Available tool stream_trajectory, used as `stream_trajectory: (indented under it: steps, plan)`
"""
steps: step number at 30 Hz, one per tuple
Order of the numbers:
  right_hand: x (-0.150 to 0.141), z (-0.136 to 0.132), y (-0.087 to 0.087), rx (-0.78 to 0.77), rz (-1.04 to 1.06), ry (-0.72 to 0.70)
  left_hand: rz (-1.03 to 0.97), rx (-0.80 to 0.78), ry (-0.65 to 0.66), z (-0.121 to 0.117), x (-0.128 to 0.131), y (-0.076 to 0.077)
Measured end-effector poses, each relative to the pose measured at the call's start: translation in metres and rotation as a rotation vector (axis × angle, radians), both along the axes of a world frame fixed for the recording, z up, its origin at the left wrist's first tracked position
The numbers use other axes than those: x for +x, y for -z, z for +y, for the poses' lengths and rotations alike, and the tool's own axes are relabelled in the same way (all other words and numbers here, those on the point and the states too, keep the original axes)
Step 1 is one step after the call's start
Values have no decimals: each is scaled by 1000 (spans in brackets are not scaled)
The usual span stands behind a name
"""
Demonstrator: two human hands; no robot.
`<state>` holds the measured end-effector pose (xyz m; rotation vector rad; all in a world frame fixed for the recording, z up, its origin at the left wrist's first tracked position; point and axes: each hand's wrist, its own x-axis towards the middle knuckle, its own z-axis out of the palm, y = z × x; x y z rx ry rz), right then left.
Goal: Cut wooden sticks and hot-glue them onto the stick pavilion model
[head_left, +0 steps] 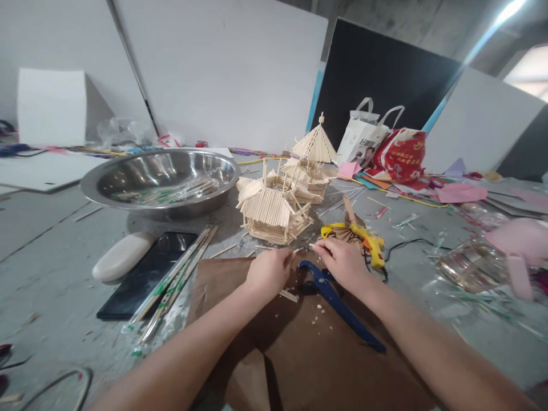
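My left hand (269, 272) is closed in a pinch on a short wooden stick (298, 250) over a sheet of brown paper (342, 374). Across a small gap, my right hand (342, 261) pinches what looks like another short stick piece (312, 245). Blue-handled cutters (342, 311) lie on the paper between my forearms. Cut stick pieces (289, 295) and pale chips lie near them. Just beyond my hands stands a small pavilion model (272, 211) of wooden sticks. A pointed stick roof (314, 142) rises on the structure behind it.
Right of the models lies a yellow glue gun (370, 242) with a black cord. At left are a steel basin (162, 177) holding wrapped chopsticks, a white oval case (123, 256), a black phone (148, 279) and wrapped chopsticks (173, 285). Bags (398, 154) stand back right; a clear bottle (473, 265) lies right.
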<state>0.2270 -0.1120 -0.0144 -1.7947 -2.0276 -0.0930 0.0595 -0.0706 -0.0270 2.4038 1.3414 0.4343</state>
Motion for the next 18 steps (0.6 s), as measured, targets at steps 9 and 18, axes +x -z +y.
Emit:
stream_trajectory:
  steps: [9, 18]
  plan:
    - [-2, 6, -18, -48, 51, -178, -462, -80, 67, 2, 3, -11]
    - [5, 4, -32, -48, 153, -227, -460, -201, 192, 13, 7, -22]
